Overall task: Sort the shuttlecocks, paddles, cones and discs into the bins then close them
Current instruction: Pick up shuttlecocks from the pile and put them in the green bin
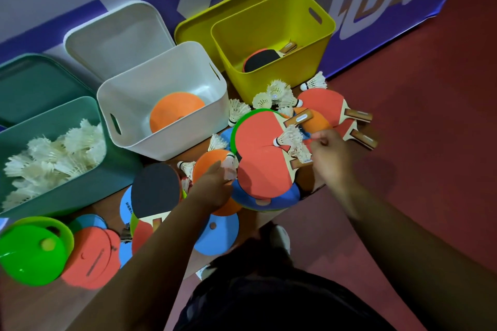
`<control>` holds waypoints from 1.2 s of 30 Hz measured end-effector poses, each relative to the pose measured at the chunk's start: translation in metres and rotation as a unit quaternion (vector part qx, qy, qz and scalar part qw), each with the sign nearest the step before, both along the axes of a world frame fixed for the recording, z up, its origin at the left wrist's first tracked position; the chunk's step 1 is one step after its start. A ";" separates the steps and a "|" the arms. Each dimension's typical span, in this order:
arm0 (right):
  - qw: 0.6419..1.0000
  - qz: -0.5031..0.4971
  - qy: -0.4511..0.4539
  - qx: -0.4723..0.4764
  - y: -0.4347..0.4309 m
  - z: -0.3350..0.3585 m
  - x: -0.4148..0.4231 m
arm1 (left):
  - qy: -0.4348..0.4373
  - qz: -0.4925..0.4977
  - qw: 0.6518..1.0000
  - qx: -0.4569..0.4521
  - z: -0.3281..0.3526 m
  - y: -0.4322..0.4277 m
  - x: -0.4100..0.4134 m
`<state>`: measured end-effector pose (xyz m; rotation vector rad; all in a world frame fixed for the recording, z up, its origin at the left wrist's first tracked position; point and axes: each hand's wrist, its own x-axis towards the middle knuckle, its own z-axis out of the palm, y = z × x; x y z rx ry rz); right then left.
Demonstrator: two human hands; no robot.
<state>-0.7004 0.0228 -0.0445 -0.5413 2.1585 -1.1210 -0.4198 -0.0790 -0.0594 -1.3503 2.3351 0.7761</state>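
Teal bin point(80, 191) and green cone point(29, 255) partly past the left edge; blurred shuttlecock point(229, 167) at fingers point(216, 168) of left hand point(212, 191)

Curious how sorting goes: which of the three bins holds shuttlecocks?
The teal bin, far left, heaped with white shuttlecocks; the white bin holds an orange cone, the yellow bin a paddle.

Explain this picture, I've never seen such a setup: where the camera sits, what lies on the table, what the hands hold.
No machine here: a person's two bare hands, seen from a head-worn camera looking down. On the wooden table lie red table-tennis paddles, flat coloured discs and white feather shuttlecocks. Behind stand three open plastic bins: the teal bin holds shuttlecocks, the white bin an orange disc, the yellow bin a paddle. The left hand pinches one shuttlecock; the right hand appears to pinch a second shuttlecock.
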 end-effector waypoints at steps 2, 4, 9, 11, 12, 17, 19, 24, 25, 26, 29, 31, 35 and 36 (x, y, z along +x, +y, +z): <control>1.000 0.013 -0.001 0.021 0.002 -0.007 -0.008 | 0.035 0.048 0.998 0.001 0.016 0.005 -0.010; 0.999 0.033 0.006 0.037 0.004 -0.015 -0.014 | 0.083 0.113 0.990 -0.015 0.023 0.005 -0.018; 0.989 0.119 0.034 0.074 0.003 -0.024 -0.019 | 0.114 0.208 0.970 -0.058 0.044 0.000 -0.031; 0.982 0.157 0.048 0.098 0.000 -0.027 -0.018 | 0.133 0.213 0.966 -0.058 0.054 0.001 -0.039; 0.977 0.171 0.060 0.111 -0.002 -0.029 -0.017 | 0.144 0.213 0.965 -0.055 0.056 0.001 -0.043; 0.965 0.187 0.132 0.127 -0.009 -0.032 -0.024 | 0.171 0.237 0.956 -0.010 0.070 0.003 -0.053; 0.966 0.174 0.147 0.124 -0.010 -0.029 -0.031 | 0.180 0.243 0.953 0.001 0.071 0.002 -0.052; 0.961 0.204 0.108 0.152 -0.013 -0.021 -0.038 | 0.206 0.272 0.940 0.028 0.073 0.002 -0.053; 0.959 0.214 0.091 0.161 -0.013 -0.022 -0.036 | 0.206 0.276 0.938 0.032 0.074 0.002 -0.054; 0.958 0.222 0.078 0.165 -0.012 -0.022 -0.034 | 0.207 0.281 0.937 0.034 0.073 0.002 -0.055; 0.954 0.233 0.087 0.167 -0.012 -0.026 -0.025 | 0.213 0.287 0.933 0.047 0.076 0.004 -0.056; 0.954 0.220 0.115 0.168 -0.016 -0.027 -0.021 | 0.218 0.288 0.932 0.045 0.076 0.004 -0.055; 0.971 0.162 0.076 0.161 -0.022 -0.010 -0.015 | 0.225 0.300 0.926 0.049 0.078 0.003 -0.048; 0.973 0.155 0.064 0.158 -0.024 -0.003 -0.014 | 0.224 0.300 0.926 0.044 0.079 0.002 -0.046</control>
